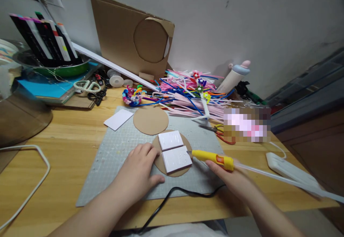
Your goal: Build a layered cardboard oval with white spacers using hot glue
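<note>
My right hand [231, 176] is wrapped round a yellow glue gun [212, 158], with a clear glue stick out of its back. The gun's nozzle is at the right edge of the nearer white rectangle [176, 159]. Just behind that lies a second white rectangle [170, 140]. Both rest on a round cardboard disc [174, 173], and shiny clear streaks show on their tops. My left hand [142, 169] lies with fingers apart at the disc's left edge, holding nothing. Another cardboard disc [151, 121] and a loose white piece [118, 119] lie farther back.
A grey cutting mat [115, 158] covers the middle of the wooden table. Pipe cleaners [188, 100] are heaped behind it, near scissors [215, 128]. A black cord [172, 190] crosses the front. A power strip [290, 172] sits at right, markers [48, 43] at back left.
</note>
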Tool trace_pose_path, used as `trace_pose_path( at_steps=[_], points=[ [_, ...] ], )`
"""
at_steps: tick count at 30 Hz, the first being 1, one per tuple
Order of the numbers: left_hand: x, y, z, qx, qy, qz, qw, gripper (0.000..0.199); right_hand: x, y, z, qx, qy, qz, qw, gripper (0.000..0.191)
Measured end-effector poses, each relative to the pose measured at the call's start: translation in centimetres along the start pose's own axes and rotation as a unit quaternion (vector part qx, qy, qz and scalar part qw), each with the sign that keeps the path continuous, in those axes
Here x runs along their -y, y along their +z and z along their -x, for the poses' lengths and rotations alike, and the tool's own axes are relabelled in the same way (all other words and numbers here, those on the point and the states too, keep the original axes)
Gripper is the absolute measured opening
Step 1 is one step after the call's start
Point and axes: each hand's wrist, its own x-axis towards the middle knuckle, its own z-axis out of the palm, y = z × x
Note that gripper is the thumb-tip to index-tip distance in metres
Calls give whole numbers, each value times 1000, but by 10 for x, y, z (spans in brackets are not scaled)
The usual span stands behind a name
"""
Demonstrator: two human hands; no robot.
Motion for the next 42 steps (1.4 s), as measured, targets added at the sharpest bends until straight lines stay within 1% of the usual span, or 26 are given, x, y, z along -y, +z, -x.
trace_pose_path(
  at_steps=[3,8,10,14,16,22,28,30,33,35,38,42],
  points=[
    [0,1,0,0,0,-1,1000,53,-1,2,-4,6,22,2,1000,27],
    [0,2,1,-2,2,-3,1000,53,-8,6,-5,-18,57,14,998,33],
    [0,2,1,2,0,-3,1000,53,-5,6,-3,-14,54,23,998,36],
    [0,1,1,3,1,-3,1000,53,8,3,1,-8,10,53,998,31],
    [0,0,1,2,2,-1,1000,53,10,3,1,0,0,57,998,32],
    [-2,0,0,0,2,-1,1000,53,-3,4,-3,-15,38,35,999,35],
    [-1,1,0,-1,5,2,1000,53,-12,7,-6,-23,36,18,999,32],
    [-1,0,1,-3,4,1,1000,53,-12,8,-6,-11,26,12,1000,33],
    [-1,0,2,-3,5,2,1000,52,-7,7,-4,19,-6,7,1000,34],
    [-1,0,2,-2,5,2,1000,51,0,6,-3,26,-28,26,999,31],
    [-1,0,2,-1,5,4,1000,51,10,3,-1,18,-46,48,998,32],
    [-1,1,2,-1,5,3,1000,52,17,2,-1,-2,-33,40,999,33]
  ],
)
